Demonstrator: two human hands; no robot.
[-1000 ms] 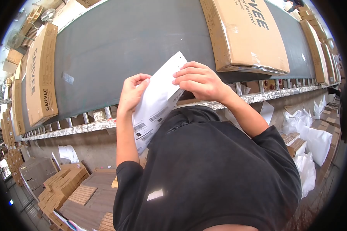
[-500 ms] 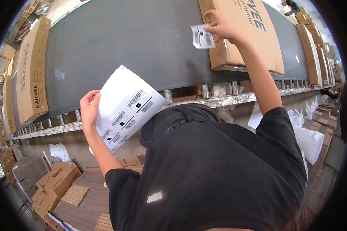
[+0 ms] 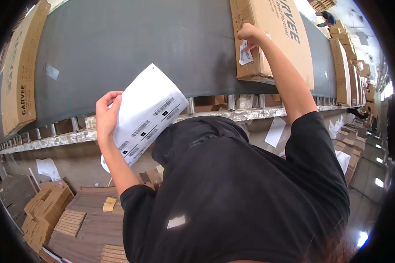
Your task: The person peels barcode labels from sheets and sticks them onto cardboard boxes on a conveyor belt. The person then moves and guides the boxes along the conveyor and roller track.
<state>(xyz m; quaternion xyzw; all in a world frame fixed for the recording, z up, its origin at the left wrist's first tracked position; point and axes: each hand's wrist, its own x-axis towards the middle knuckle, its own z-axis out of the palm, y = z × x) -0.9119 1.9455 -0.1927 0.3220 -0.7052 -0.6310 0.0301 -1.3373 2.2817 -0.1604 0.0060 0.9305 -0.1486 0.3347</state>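
My left hand grips a white sheet of barcode labels by its left edge, thumb on the front. The sheet curves, with black barcodes printed along its lower right part. At the near left end of a GARVEE cardboard box, my right hand is closed, its fingers bent down onto a small barcode label. That label lies against the box's end face, partly covered by the fingers. Whether it is fully stuck down I cannot tell.
The boxes ride on a dark conveyor belt with a metal roller edge in front of me. Another GARVEE box is at the left. Flat cardboard stacks lie below left. A person is at the far right.
My right hand has brought the label down from beside the box onto its end face. My left hand still holds the sheet. The left box has shifted left in view.
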